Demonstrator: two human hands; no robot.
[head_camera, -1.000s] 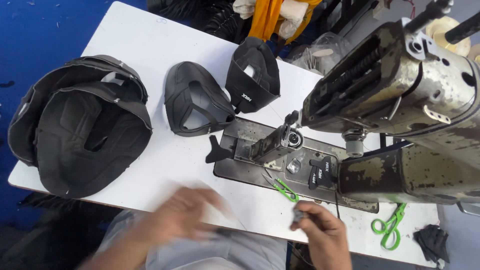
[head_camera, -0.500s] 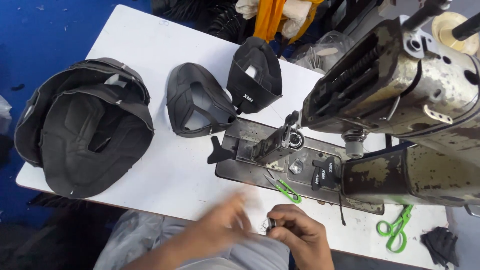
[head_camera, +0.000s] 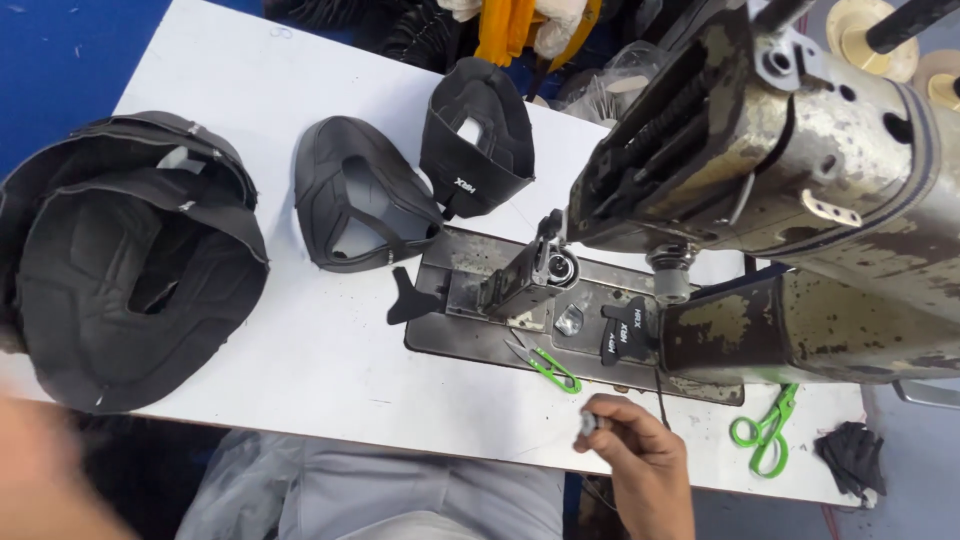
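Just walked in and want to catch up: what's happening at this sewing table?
A person sits at a white table with a worn sewing machine. The right hand pinches a small silvery part at the near edge, below the green snips. The left hand is a blur at the lower left corner, holding nothing that can be seen. A stack of black padded pieces lies at the left, two more liners near the needle, and green scissors at the right.

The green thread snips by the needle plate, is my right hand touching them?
Apart. The head view shows white table between the right hand and the green thread snips.
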